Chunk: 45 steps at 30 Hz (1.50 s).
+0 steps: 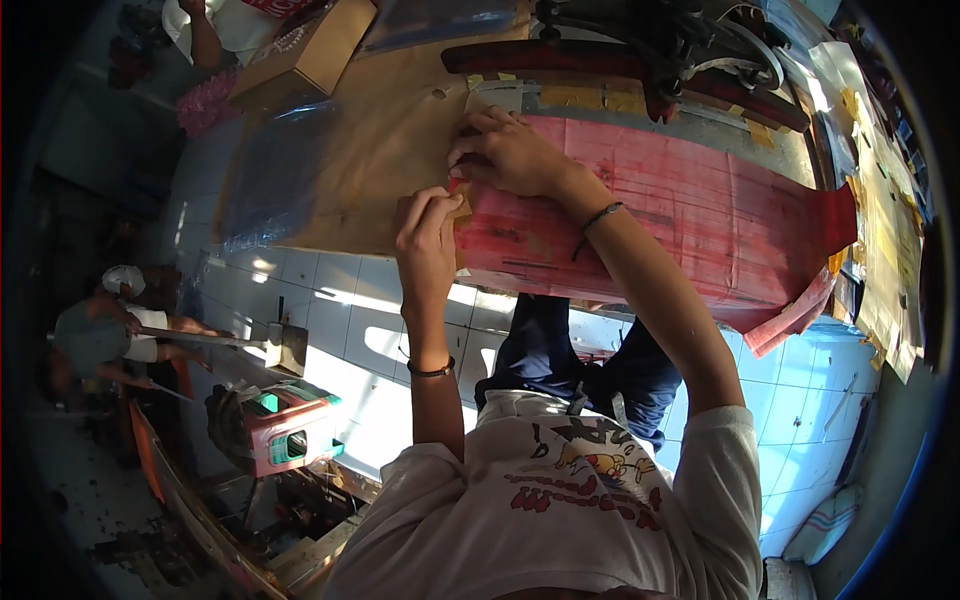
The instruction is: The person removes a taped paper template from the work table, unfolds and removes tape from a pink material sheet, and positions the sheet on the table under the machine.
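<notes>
A long red-stained sheet (640, 200) covers the near right part of the work table. At its left end my left hand (428, 225) is closed, its fingertips pinching a small tan piece (461, 210) that looks like tape or paper. Just beyond it, my right hand (505, 155) bends over the sheet's corner, fingers curled together. A small bright red bit (457, 185) shows between the two hands. Whether the right fingers hold that bit or only touch it is hidden.
Brown board (370, 150) with clear plastic (280, 165) lies left. A cardboard box (310, 45) stands at the far left, a person's arm (205, 40) beyond. Dark red bars with black metal parts (680, 50) lie at the back. Lower left are a stool (295, 435) and another person (95, 335).
</notes>
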Each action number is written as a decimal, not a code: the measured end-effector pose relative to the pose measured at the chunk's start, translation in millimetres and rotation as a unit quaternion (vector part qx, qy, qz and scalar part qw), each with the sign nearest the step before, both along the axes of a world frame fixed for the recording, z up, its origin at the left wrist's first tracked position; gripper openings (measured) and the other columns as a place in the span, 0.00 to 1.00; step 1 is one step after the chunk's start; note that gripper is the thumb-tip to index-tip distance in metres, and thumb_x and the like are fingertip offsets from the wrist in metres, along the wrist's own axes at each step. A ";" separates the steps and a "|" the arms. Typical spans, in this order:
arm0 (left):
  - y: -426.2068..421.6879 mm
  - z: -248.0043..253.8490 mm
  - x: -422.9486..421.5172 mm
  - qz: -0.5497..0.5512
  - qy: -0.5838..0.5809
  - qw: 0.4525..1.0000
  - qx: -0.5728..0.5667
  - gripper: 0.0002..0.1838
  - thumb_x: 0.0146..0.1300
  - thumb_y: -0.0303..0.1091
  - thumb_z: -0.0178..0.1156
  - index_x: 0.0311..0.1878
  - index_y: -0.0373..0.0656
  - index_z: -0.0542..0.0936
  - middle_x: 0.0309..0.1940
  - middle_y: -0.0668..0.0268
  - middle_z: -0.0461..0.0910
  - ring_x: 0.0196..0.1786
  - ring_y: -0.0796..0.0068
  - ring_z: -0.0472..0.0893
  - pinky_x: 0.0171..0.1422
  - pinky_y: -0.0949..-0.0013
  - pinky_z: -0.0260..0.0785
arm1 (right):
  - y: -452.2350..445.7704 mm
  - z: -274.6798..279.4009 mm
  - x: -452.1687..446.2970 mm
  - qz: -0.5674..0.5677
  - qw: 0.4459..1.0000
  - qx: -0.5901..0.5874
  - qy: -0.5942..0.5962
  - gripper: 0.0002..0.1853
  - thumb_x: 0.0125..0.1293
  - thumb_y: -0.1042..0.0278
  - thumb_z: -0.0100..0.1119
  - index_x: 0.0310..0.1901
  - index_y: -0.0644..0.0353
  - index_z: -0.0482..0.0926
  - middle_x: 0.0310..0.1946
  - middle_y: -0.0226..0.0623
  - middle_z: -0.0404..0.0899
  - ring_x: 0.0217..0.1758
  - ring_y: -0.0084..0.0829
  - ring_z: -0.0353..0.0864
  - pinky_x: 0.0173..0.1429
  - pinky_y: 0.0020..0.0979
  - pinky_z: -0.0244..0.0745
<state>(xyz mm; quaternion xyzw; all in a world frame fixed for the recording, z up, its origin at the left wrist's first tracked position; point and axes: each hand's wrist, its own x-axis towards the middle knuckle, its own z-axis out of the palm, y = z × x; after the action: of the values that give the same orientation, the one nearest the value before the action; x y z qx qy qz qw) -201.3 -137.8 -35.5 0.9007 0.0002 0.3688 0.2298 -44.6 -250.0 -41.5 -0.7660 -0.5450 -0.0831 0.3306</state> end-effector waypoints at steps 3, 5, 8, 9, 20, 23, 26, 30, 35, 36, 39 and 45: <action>0.2 -1.8 0.0 -0.006 -0.001 1.000 0.009 0.03 0.57 0.22 0.60 0.36 0.38 0.79 0.37 0.62 0.78 0.42 0.60 0.78 0.45 0.61 0.70 | -0.2 0.8 -1.3 -0.011 1.000 -0.007 -0.002 0.10 0.62 0.58 0.60 0.42 0.51 0.83 0.53 0.34 0.73 0.62 0.41 0.67 0.64 0.44 0.64; 0.5 -3.1 -1.1 -0.008 -0.006 1.000 0.017 0.04 0.56 0.20 0.61 0.35 0.38 0.79 0.37 0.62 0.78 0.41 0.60 0.78 0.45 0.61 0.70 | 0.3 0.0 -0.4 -0.010 1.000 -0.009 -0.002 0.11 0.62 0.58 0.60 0.42 0.51 0.83 0.53 0.34 0.73 0.62 0.41 0.67 0.65 0.43 0.64; -1.3 -2.2 -3.9 -0.017 -0.012 1.000 -0.001 0.06 0.54 0.19 0.61 0.35 0.38 0.80 0.36 0.63 0.78 0.41 0.61 0.78 0.45 0.61 0.71 | 0.4 1.3 -1.6 -0.009 1.000 -0.014 -0.007 0.11 0.62 0.58 0.59 0.43 0.51 0.83 0.53 0.34 0.73 0.62 0.41 0.67 0.65 0.43 0.64; -0.6 -2.6 -3.9 -0.021 -0.016 1.000 0.002 0.06 0.54 0.18 0.61 0.35 0.38 0.80 0.36 0.63 0.78 0.41 0.61 0.78 0.44 0.61 0.71 | 0.0 1.6 -1.8 -0.009 1.000 -0.016 -0.009 0.11 0.62 0.58 0.59 0.43 0.51 0.82 0.53 0.34 0.73 0.62 0.41 0.67 0.65 0.43 0.64; 1.7 -8.6 -10.6 -0.042 -0.042 0.998 0.017 0.08 0.52 0.17 0.61 0.36 0.38 0.81 0.37 0.65 0.79 0.40 0.63 0.77 0.43 0.62 0.71 | 3.9 -3.5 1.2 -0.006 1.000 0.014 -0.014 0.13 0.60 0.50 0.61 0.39 0.47 0.84 0.49 0.31 0.74 0.59 0.38 0.69 0.60 0.47 0.66; 2.8 -10.7 -10.5 -0.044 -0.050 0.998 0.015 0.08 0.52 0.17 0.62 0.36 0.38 0.81 0.37 0.65 0.80 0.40 0.63 0.76 0.43 0.62 0.71 | 5.6 -7.8 3.4 -0.006 0.999 0.021 -0.027 0.13 0.60 0.51 0.61 0.40 0.47 0.84 0.49 0.32 0.74 0.59 0.38 0.69 0.59 0.48 0.67; 5.5 -13.0 -10.5 -0.047 -0.054 0.997 0.002 0.09 0.52 0.16 0.61 0.36 0.39 0.81 0.37 0.65 0.79 0.42 0.62 0.76 0.45 0.61 0.70 | 5.7 -8.7 4.3 -0.006 0.999 0.024 -0.033 0.12 0.60 0.51 0.61 0.40 0.46 0.84 0.49 0.32 0.74 0.58 0.38 0.69 0.59 0.48 0.67; 10.8 -17.4 -9.5 -0.060 -0.065 0.996 -0.008 0.10 0.51 0.15 0.61 0.36 0.39 0.80 0.38 0.65 0.79 0.43 0.60 0.76 0.48 0.60 0.70 | 4.9 -5.1 1.8 -0.003 0.999 0.026 -0.029 0.12 0.60 0.51 0.61 0.40 0.45 0.84 0.48 0.32 0.74 0.58 0.39 0.69 0.59 0.47 0.67; 12.3 -20.5 -11.0 -0.064 -0.059 0.996 -0.024 0.11 0.49 0.14 0.62 0.35 0.39 0.79 0.39 0.65 0.79 0.45 0.61 0.76 0.49 0.60 0.70 | 1.5 0.5 -0.2 -0.004 1.000 -0.017 -0.016 0.12 0.63 0.55 0.59 0.43 0.50 0.82 0.51 0.33 0.73 0.60 0.41 0.68 0.64 0.42 0.64; 12.8 -20.7 -11.4 -0.066 -0.058 0.996 -0.029 0.12 0.49 0.14 0.62 0.35 0.39 0.79 0.39 0.65 0.79 0.45 0.61 0.76 0.49 0.60 0.70 | 1.7 1.9 -0.5 -0.003 1.000 -0.018 -0.017 0.12 0.63 0.55 0.59 0.43 0.50 0.82 0.52 0.33 0.73 0.61 0.41 0.68 0.64 0.42 0.64; 14.4 -21.2 -12.8 -0.074 -0.054 0.995 -0.041 0.12 0.48 0.13 0.62 0.36 0.39 0.79 0.39 0.65 0.79 0.46 0.61 0.76 0.49 0.61 0.71 | 0.2 4.8 -2.8 -0.006 1.000 -0.024 -0.012 0.12 0.63 0.55 0.59 0.43 0.50 0.82 0.52 0.33 0.73 0.61 0.41 0.68 0.64 0.42 0.64; 18.3 -19.7 -12.6 -0.095 -0.065 0.992 -0.057 0.11 0.50 0.14 0.62 0.34 0.40 0.77 0.38 0.66 0.81 0.47 0.60 0.77 0.48 0.62 0.73 | 1.3 1.5 -0.7 -0.006 1.000 -0.018 -0.017 0.12 0.64 0.55 0.58 0.43 0.51 0.82 0.52 0.34 0.73 0.60 0.41 0.68 0.64 0.42 0.64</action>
<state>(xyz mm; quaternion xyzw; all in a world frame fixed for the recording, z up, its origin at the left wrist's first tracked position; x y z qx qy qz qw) -213.9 -119.5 -55.2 0.8560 -0.0793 0.4028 0.3141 -45.3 -248.7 -40.0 -0.7732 -0.5476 -0.0881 0.3074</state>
